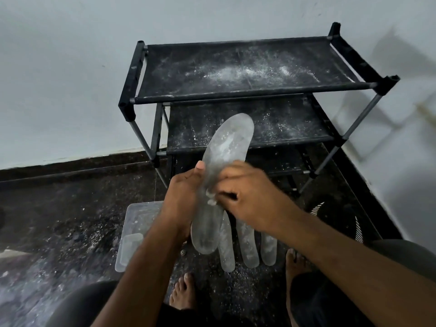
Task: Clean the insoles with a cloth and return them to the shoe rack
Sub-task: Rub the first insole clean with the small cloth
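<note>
Insole (226, 147): our left hand (181, 192) grips its edge, steadying it aloft; our right hand (247, 197) pinches a small cloth (210, 197), wiping above the spare insoles (247, 244).

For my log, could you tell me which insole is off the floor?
The insole held up between both hands, left hand and right hand; the other three lie on the floor beneath.

Single head-worn wide-angle view, looking forward and steeply down from a standing person. Close on both hands at centre; shoe rack (247, 90) just ahead against the wall, floor and bare feet along the bottom edge.
</note>
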Available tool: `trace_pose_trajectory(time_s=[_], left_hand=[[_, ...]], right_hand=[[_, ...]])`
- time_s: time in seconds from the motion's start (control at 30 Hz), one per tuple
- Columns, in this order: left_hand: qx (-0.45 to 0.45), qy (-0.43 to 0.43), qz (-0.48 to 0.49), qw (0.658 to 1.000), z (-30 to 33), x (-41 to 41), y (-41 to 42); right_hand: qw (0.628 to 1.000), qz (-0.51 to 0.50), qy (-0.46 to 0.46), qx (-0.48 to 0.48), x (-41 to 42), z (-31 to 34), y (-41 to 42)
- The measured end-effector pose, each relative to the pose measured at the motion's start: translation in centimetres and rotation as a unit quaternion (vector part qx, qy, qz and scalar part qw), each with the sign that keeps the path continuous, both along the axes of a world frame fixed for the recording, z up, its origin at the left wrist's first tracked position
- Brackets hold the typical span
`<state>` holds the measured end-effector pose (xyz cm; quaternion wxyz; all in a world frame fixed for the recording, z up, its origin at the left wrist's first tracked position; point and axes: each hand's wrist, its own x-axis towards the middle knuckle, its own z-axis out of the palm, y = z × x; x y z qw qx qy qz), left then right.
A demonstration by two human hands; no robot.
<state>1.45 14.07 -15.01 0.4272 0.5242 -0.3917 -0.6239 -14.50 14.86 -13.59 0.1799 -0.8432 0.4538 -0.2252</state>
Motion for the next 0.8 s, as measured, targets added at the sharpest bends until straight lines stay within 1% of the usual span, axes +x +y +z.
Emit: trace_pose_trajectory(time_s=[0.03,0.07,0.17,0.2,0.23,0.27,0.33,0.37,0.4,0.5,0.53,0.6,0.67,0.7,0.73,0.8], left_hand=[[0.004,0.013,0.006,1.000,-0.1,0.0,0.1],[0.014,0.029,0.009,0.999,-0.1,0.0,0.1],[0.031,0.052,-0.001,0.998,0.3,-0.2,0.2],[0.031,0.055,-0.003,0.998,0.4,-0.1,0.2],[0.025,0.052,-0.003,0.998,0.4,0.0,0.2],[0.015,0.037,0.002,0.999,0.3,0.1,0.1],[-0.001,0.002,0.011,1.000,0.2,0.3,-0.1],[-0.003,-0.002,0.009,1.000,0.1,0.3,-0.1],[0.001,0.004,0.006,1.000,0.1,0.2,-0.1],[0.013,0.033,0.008,0.999,0.4,0.2,0.0],[0.013,0.034,0.010,0.999,0.3,0.3,-0.1],[0.010,0.019,0.017,1.000,-0.1,0.4,-0.2],[0.015,0.018,0.023,0.999,-0.4,0.5,-0.2],[0.020,0.029,0.019,0.999,-0.3,0.5,-0.2],[0.025,0.044,0.013,0.999,-0.2,0.4,-0.1],[0.032,0.073,0.004,0.997,0.1,0.3,-0.1]], right_hand=[[1.000,0.021,0.008,0.006,0.0,0.0,0.1],[1.000,0.018,0.013,0.007,-0.3,0.2,-0.3],[0.995,-0.092,-0.020,-0.032,-2.3,0.3,-2.3],[0.992,-0.114,-0.033,-0.043,-2.6,0.3,-2.5],[0.993,-0.111,-0.031,-0.040,-2.4,0.2,-2.3],[0.996,-0.080,-0.021,-0.021,-1.9,0.2,-1.8],[0.999,0.018,-0.008,0.033,-1.1,0.2,-0.8],[0.998,0.047,0.000,0.051,-1.1,0.4,-0.7],[0.997,0.047,0.006,0.053,-1.5,0.6,-1.0],[1.000,-0.023,-0.003,-0.007,-2.2,0.7,-1.9],[0.999,-0.034,0.000,-0.010,-2.0,0.7,-1.8],[1.000,-0.005,0.014,0.011,-1.1,0.6,-0.9],[0.999,0.034,0.003,0.040,-1.1,0.6,-0.6],[0.999,0.022,-0.006,0.046,-1.4,0.7,-0.9],[0.999,-0.010,-0.015,0.043,-1.9,0.8,-1.3],[0.997,-0.068,-0.027,0.010,-2.5,1.0,-1.8]])
